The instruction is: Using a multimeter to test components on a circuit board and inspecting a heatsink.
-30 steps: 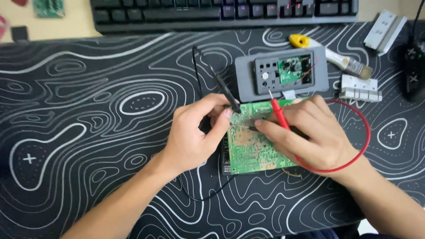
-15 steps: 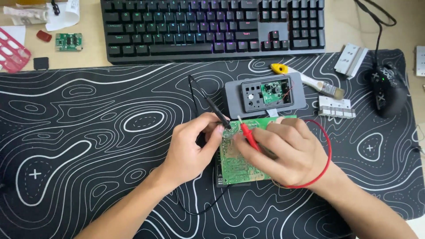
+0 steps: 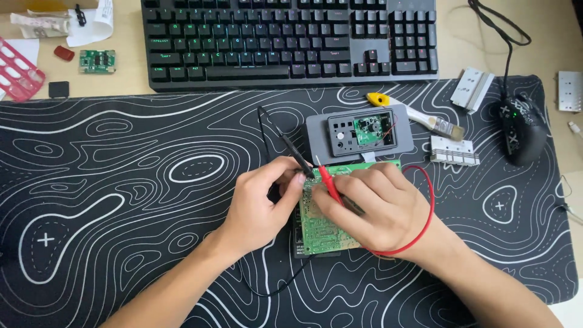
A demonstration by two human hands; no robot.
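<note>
A green circuit board (image 3: 320, 231) lies on the black desk mat (image 3: 121, 182), partly under both hands. My left hand (image 3: 262, 203) pinches a black test probe (image 3: 285, 144) whose tip touches the board's upper left. My right hand (image 3: 376, 203) grips a red test probe (image 3: 329, 183), its tip also on the board close to the black one. A red lead (image 3: 425, 206) loops round my right wrist; a black lead (image 3: 267, 291) trails below my left hand. Just beyond the board sits a grey opened device (image 3: 359, 130) with a small green board inside.
A black keyboard (image 3: 291, 39) lies along the mat's far edge. A brush with a yellow handle (image 3: 413, 114), two white ribbed blocks (image 3: 454, 152) and a black mouse (image 3: 521, 127) are at the right. A small green board (image 3: 97, 61) and a red plastic piece (image 3: 18, 73) sit far left.
The view has tilted so the keyboard and desk top show more. Both hands keep their probes on the board, with the tips drawn a little closer together.
</note>
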